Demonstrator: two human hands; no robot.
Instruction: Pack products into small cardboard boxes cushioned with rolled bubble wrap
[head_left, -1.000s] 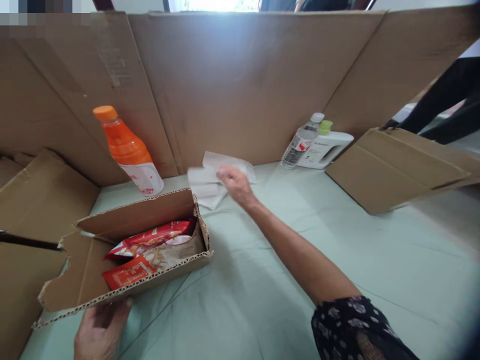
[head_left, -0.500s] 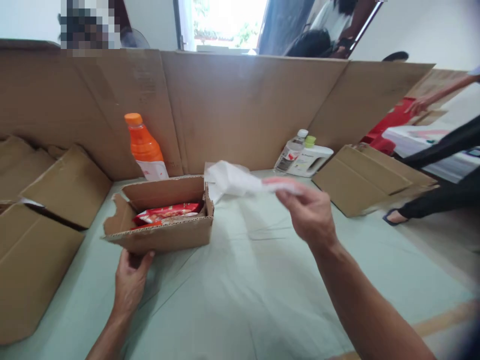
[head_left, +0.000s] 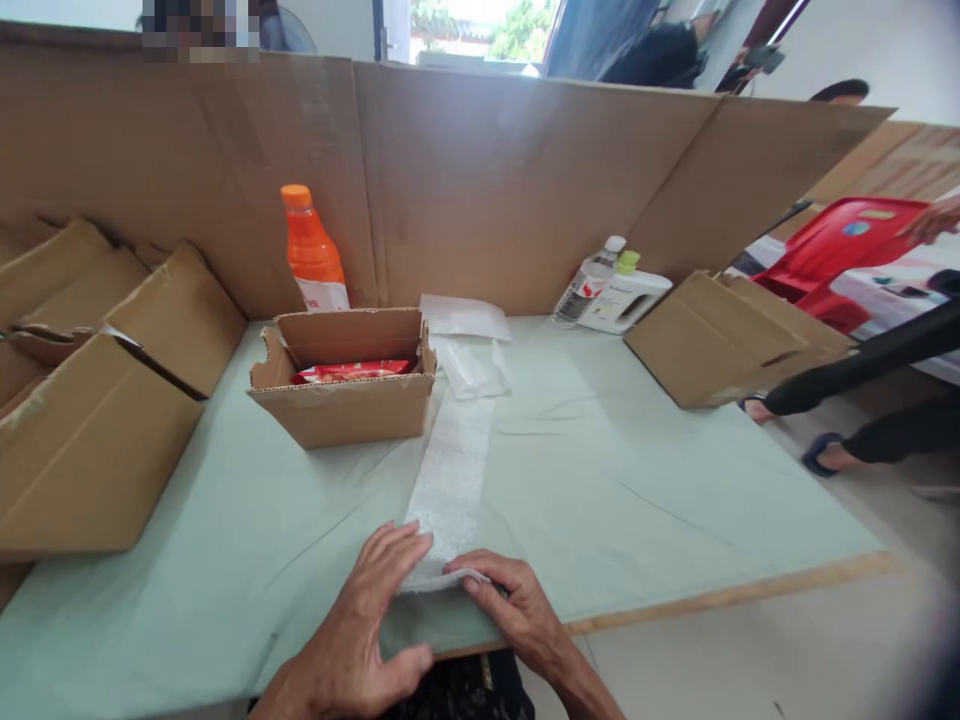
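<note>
A long strip of translucent bubble wrap (head_left: 454,460) runs along the table from beside a cardboard box (head_left: 367,415) to the front edge. My right hand (head_left: 510,605) pinches the near end of the strip, which curls up slightly between thumb and fingers. At the strip's left near corner is my left hand (head_left: 367,620), thumb and fingers apart; whether its fingertips touch the wrap is hard to tell. The small open-topped box holds red packets (head_left: 352,371), mostly hidden behind its front wall.
An orange bottle (head_left: 313,250) stands behind the box, against a tall cardboard wall (head_left: 510,190). A clear bottle (head_left: 589,285) and a white jug (head_left: 630,300) stand at the back right. Cardboard boxes (head_left: 90,450) fill the left side; another box (head_left: 720,340) is at right. A person holds a red chair (head_left: 847,240).
My left hand has left the box and come to the table's front edge. My right hand has drawn the wrap toward me, now lying flat. The view has shifted.
</note>
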